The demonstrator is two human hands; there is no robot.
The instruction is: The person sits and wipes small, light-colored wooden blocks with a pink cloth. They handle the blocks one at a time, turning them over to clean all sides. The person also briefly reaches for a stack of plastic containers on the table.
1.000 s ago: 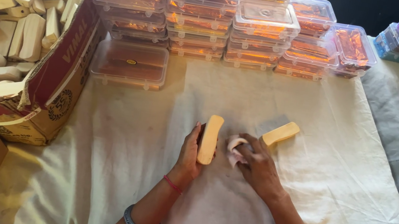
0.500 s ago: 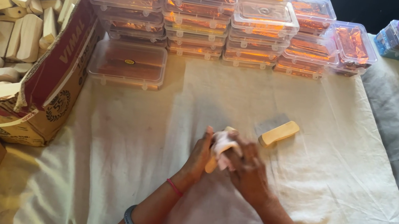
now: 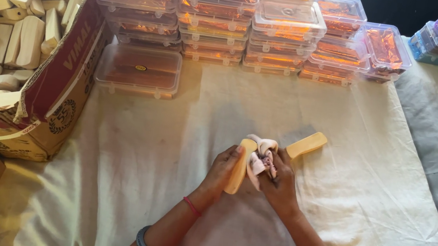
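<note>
The left hand [image 3: 222, 167] is closed around a tan wooden block [image 3: 239, 166], holding it on edge just above the cream cloth [image 3: 156, 148] that covers the desk, while the right hand [image 3: 279, 180] pinches a crumpled pinkish rag [image 3: 261, 154] against the block's right face. A second tan block [image 3: 307, 145] lies flat on the cloth just beyond the held block and to its right, apart from both hands. Well to the held block's left stands a torn cardboard box [image 3: 54, 91] heaped with pale wooden pieces [image 3: 9, 2], and beyond it rise stacks of clear plastic cases [image 3: 235, 20].
</note>
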